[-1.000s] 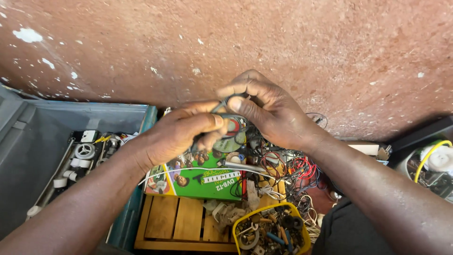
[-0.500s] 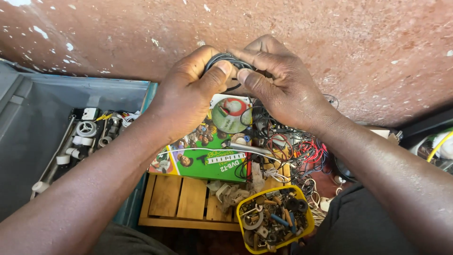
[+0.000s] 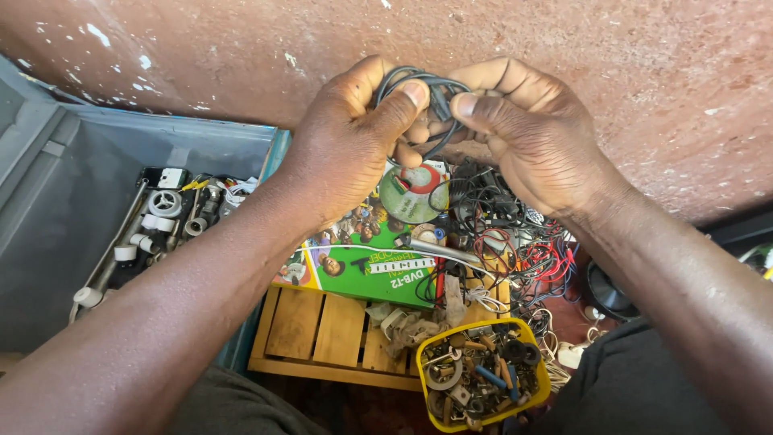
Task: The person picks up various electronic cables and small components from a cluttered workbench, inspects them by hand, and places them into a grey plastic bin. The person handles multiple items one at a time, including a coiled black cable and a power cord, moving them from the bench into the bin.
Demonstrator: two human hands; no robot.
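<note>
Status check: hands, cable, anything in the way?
Left hand and right hand both gripping a coiled dark cable, held up. Wire tangle and yellow parts tub directly below; nothing blocking.

A rough reddish wall (image 3: 241, 56) with flaked white spots fills the top; daylight falls evenly; a grey bin (image 3: 48, 209) stands at left.

Yellow tub (image 3: 538, 385) of parts, wooden crate (image 3: 322, 330), disc (image 3: 412, 193).
</note>
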